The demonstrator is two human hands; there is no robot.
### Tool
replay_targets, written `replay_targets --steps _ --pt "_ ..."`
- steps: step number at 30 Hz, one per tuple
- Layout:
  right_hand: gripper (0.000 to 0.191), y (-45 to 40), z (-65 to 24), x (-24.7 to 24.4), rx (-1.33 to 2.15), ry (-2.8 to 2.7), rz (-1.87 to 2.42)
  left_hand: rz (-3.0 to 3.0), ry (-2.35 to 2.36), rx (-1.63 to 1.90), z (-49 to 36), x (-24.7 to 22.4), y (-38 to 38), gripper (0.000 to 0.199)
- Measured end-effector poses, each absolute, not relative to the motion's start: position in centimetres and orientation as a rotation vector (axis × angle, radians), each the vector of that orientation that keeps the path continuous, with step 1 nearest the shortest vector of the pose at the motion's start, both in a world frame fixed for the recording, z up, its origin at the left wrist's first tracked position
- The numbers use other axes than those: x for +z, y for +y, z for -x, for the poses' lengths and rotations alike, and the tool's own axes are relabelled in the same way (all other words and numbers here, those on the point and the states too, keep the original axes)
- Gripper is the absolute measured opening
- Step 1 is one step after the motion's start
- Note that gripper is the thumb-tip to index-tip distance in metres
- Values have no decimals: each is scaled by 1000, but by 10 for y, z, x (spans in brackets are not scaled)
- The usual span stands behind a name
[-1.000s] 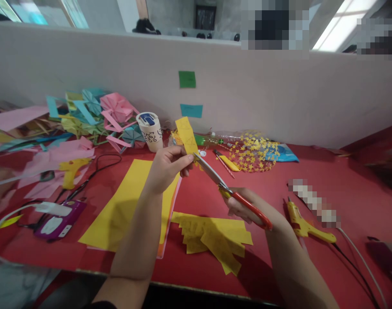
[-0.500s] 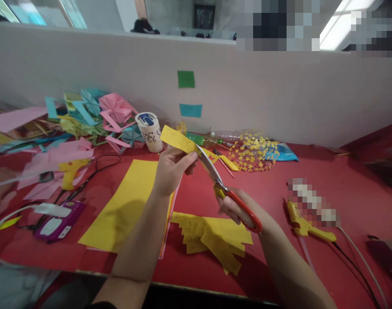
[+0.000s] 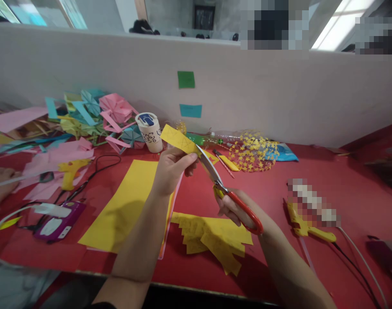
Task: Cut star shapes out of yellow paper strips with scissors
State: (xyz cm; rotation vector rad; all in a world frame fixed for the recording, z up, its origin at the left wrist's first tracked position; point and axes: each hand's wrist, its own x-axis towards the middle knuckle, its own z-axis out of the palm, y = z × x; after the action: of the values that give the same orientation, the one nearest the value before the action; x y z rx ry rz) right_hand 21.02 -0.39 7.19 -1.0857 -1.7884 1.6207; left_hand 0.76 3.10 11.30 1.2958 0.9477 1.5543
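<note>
My left hand (image 3: pixel 176 165) pinches a strip of yellow paper (image 3: pixel 177 139) with star outlines drawn on it, raised above the table. In my right hand (image 3: pixel 231 206) is a pair of scissors (image 3: pixel 245 212) with red handles. The blades lie against the strip's right end, close to my left fingertips; how far apart they stand is hard to tell. Below my hands a fanned pile of yellow strips (image 3: pixel 211 238) rests on the table. A large yellow sheet (image 3: pixel 118 210) lies on the left, partly covered by my left forearm.
A white cup (image 3: pixel 150 135) stands by the wall, beside folded paper shapes (image 3: pixel 116 109). Yellow glue guns (image 3: pixel 303 223) lie right and left. A purple power strip (image 3: pixel 60 221) with cables sits at left. Gold stars (image 3: pixel 253 152) lie behind. Another person's hand (image 3: pixel 2 182) rests far left.
My hands and the paper strip are nearly in place; the scissors' handles have shifted very slightly. The other person's hand at far left has moved a little.
</note>
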Motion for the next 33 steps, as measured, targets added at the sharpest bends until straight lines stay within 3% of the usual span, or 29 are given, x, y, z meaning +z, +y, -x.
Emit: replay_targets --steps 33 --pt "35 -2 -213 74 1621 -1721 1270 -1274 976 1533 -5 117 31 19"
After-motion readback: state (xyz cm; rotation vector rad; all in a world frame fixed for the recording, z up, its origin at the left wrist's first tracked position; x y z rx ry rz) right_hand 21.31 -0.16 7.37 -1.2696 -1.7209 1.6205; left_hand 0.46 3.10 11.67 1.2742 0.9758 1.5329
